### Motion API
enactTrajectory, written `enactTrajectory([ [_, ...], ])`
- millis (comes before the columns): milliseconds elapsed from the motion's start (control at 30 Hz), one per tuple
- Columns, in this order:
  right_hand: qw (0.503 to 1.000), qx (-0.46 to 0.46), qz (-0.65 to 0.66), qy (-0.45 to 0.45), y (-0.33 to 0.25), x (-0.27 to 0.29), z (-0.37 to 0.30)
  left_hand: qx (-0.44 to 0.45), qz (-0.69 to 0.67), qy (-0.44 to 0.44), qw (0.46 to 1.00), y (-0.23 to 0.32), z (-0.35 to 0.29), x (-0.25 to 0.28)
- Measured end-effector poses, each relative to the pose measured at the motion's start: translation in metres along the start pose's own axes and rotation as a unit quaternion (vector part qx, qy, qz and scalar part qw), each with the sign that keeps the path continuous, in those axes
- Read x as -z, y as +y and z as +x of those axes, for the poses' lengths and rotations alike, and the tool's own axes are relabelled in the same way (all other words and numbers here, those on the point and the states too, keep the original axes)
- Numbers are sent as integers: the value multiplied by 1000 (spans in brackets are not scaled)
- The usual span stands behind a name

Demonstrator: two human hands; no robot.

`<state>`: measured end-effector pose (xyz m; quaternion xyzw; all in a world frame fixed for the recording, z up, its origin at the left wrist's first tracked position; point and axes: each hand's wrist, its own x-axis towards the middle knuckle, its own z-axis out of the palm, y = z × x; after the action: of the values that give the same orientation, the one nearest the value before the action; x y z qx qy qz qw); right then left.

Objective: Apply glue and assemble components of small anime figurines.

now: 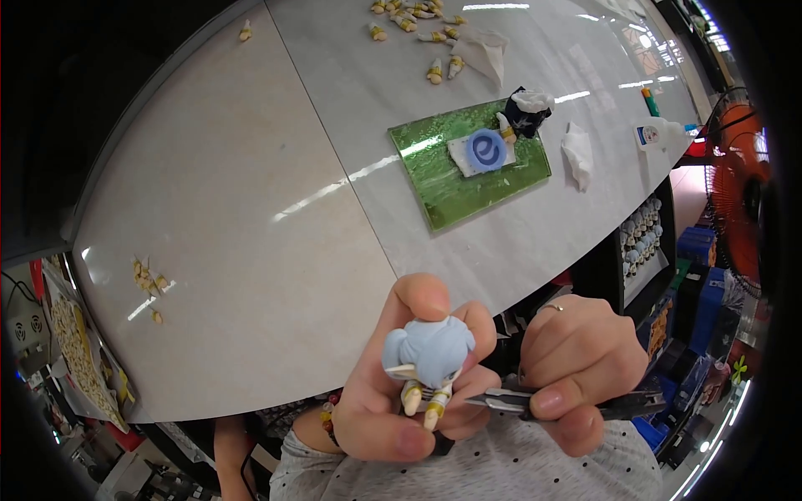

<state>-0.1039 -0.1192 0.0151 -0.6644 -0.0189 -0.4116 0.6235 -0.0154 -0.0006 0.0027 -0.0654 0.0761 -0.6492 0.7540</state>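
Close in front of me, a small figurine (434, 344) with pale blue hair, a pointed ear and cream arms with gold bands is gripped in my left hand (372, 409). Its thumb presses near the arms and the fingers curl round the head; most of the body is hidden. My right hand (589, 359) is closed round a craft knife (505, 402) with a black handle. The metal end points left toward the figurine's side. Whether the blade touches the figurine is hard to make out.
Ahead on the table lies a green glossy plate (443, 196) bearing a blue round dish (484, 150) and a dark, tissue-stuffed container (526, 113). Loose figurine arms (409, 18) lie at the back, others (149, 280) at left. A white bottle (656, 134) and orange fan (743, 179) are at right.
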Motion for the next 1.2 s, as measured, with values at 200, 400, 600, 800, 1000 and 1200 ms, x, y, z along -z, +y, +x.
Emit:
enactTrajectory([
  [200, 998, 3, -39, -46, 2, -2, -1, -6, -3, -27, 1000, 1, -1, 3],
  [400, 984, 114, -126, -60, 7, -1, -6, -14, -21, 3, 1000, -1, -2, 0],
  [600, 980, 104, -145, -89, 3, 1, -2, -11, -32, -6, 999, -3, -2, 3],
  [800, 983, 94, -139, -71, 7, 1, 1, -28, -15, -21, 999, -4, 3, 6],
  [1000, 982, 117, -86, 123, -8, 41, -8, -13, 57, -90, 994, -11, 3, 9],
  [1200, 790, -54, -587, 168, 18, 116, 13, 52, 286, -62, 955, -19, 5, 12],
])
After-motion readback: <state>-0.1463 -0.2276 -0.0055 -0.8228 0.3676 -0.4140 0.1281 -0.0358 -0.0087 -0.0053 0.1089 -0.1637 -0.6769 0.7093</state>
